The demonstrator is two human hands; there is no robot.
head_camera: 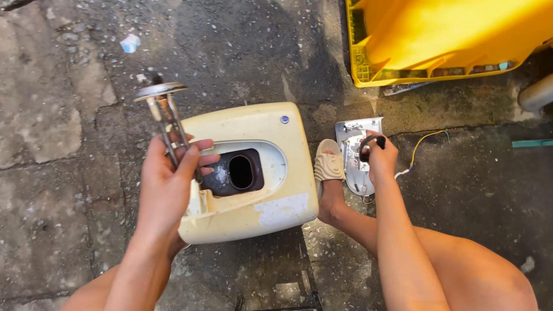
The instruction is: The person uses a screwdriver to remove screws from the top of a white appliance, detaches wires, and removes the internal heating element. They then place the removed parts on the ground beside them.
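1. Your left hand [167, 184] has its fingers wrapped around the rods of a heating element [164, 109], flange up, above the yellowed water heater [271, 173].
2. Your right hand [380, 158] has its fingers curled on a dark handle [368, 145] over the metal cover plate [352, 155].

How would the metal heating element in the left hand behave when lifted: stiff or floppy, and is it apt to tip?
The heating element looks like bent metal rods, so probably stiff. Its round flange sits at the top, away from the left hand, so it may feel top-heavy. The rods look crusted, so likely not slippery.
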